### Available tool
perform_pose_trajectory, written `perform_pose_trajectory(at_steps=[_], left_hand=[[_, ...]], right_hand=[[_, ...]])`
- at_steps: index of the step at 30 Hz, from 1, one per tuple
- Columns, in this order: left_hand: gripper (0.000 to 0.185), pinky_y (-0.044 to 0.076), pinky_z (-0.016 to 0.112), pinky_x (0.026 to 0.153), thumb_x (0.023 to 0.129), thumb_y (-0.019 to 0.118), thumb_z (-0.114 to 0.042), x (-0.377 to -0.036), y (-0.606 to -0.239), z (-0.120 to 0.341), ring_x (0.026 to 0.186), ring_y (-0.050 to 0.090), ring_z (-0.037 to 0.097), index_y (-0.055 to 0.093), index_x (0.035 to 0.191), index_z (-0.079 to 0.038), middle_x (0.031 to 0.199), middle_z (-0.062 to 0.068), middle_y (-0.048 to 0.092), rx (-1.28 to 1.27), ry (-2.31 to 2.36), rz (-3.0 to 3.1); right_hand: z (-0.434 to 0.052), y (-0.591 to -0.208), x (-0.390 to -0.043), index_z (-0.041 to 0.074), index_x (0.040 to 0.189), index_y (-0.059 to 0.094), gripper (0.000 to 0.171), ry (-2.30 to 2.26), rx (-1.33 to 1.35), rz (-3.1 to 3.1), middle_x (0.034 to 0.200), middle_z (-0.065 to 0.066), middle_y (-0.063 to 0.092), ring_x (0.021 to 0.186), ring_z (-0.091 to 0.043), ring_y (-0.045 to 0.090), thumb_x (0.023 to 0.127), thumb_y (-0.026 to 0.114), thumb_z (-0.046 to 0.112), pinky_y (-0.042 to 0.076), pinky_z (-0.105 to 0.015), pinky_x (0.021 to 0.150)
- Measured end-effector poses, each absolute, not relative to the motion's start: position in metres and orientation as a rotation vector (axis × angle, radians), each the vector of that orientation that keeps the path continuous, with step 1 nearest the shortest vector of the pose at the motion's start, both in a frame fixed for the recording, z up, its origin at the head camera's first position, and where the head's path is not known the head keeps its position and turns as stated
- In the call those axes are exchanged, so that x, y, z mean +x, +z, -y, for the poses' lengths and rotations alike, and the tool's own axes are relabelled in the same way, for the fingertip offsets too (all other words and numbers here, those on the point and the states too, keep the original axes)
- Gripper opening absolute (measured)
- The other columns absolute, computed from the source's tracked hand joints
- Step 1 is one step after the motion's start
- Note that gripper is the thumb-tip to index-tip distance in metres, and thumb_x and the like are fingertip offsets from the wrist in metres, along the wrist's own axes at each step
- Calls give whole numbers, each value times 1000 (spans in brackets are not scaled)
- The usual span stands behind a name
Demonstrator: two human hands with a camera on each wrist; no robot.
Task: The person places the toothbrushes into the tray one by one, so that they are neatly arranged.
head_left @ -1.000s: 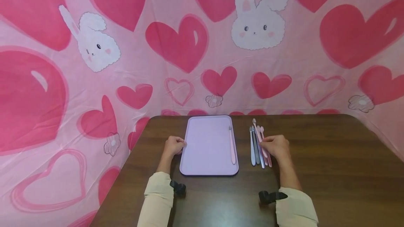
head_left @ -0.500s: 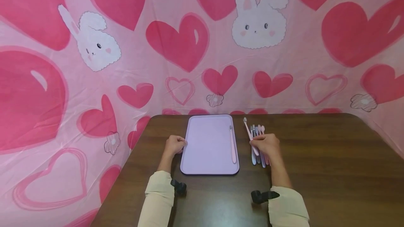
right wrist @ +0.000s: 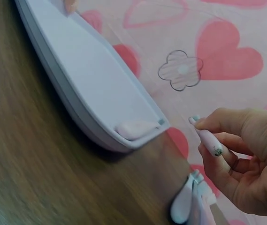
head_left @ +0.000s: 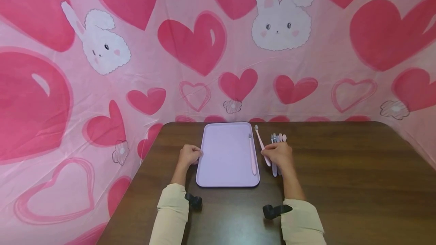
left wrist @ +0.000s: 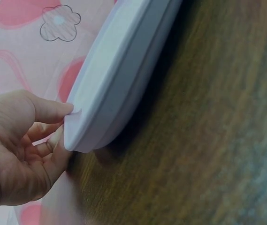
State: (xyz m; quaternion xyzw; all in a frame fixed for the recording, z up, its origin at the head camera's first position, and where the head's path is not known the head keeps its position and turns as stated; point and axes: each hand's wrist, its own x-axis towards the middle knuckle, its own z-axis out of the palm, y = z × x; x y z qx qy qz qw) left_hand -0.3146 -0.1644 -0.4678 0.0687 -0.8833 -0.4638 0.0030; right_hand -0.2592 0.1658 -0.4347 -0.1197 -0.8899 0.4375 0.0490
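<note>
Right hand (head_left: pixel 281 155): grip pinches a pink toothbrush (head_left: pixel 260 138) over the tabletop (head_left: pixel 347 169), between tray (head_left: pixel 223 158) and bunched toothbrushes (head_left: pixel 274 170). Left hand (head_left: pixel 189 155): grip pinches tray's left edge. Second toothbrush (head_left: pixel 253 157) lies inside tray, along right side.

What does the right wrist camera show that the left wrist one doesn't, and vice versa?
Only the right wrist view: the right hand pinching a pink toothbrush, another toothbrush lying on the tray, and a bunch of toothbrushes on the table.

Only the left wrist view: the left hand nearly whole, pinching the tray's rim; the right view catches just a fingertip.

Both: the tray, the table and the pink cloth with hearts and a flower.
</note>
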Motion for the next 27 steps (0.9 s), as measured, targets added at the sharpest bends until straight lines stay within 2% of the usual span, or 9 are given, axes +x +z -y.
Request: perform_pose_trajectory(at_steps=[6, 9, 17, 22, 27], left_hand=[[20, 64, 31, 65, 87, 70, -10, -315, -465, 167, 71, 66, 17, 76, 99, 6, 97, 21, 73, 220, -1453, 2772], [21, 65, 32, 66, 88, 70, -10, -315, -464, 167, 74, 66, 18, 76, 100, 6, 100, 22, 72, 213, -1455, 2777], [20, 65, 32, 67, 89, 70, -10, -313, -465, 166, 72, 65, 17, 75, 100, 6, 99, 22, 72, 224, -1458, 2790], [21, 65, 33, 69, 90, 70, -11, -313, -466, 165, 71, 64, 17, 75, 102, 5, 99, 21, 72, 238, -1457, 2812], [21, 65, 33, 68, 90, 71, -11, -312, -466, 164, 69, 64, 16, 75, 102, 5, 99, 21, 72, 238, -1454, 2807]], right_hand=[[-150, -438, -265, 1, 96, 80, 25, 1320, -304, 2667, 96, -19, 78, 90, -32, 70, 79, 78, 20, 51, -27, 64], [-141, -439, -266, 1, 95, 81, 24, 1316, -303, 2671, 94, -17, 79, 86, -31, 70, 79, 78, 20, 51, -26, 63], [-122, -443, -264, 4, 92, 81, 20, 1288, -343, 2708, 96, -16, 79, 86, -29, 69, 80, 78, 20, 55, -31, 68], [-112, -445, -260, 4, 90, 81, 17, 1266, -376, 2709, 91, -16, 78, 80, -26, 68, 79, 78, 17, 57, -33, 67], [-100, -448, -258, 5, 91, 81, 18, 1238, -371, 2713, 92, -17, 78, 80, -27, 70, 79, 78, 17, 61, -39, 73]])
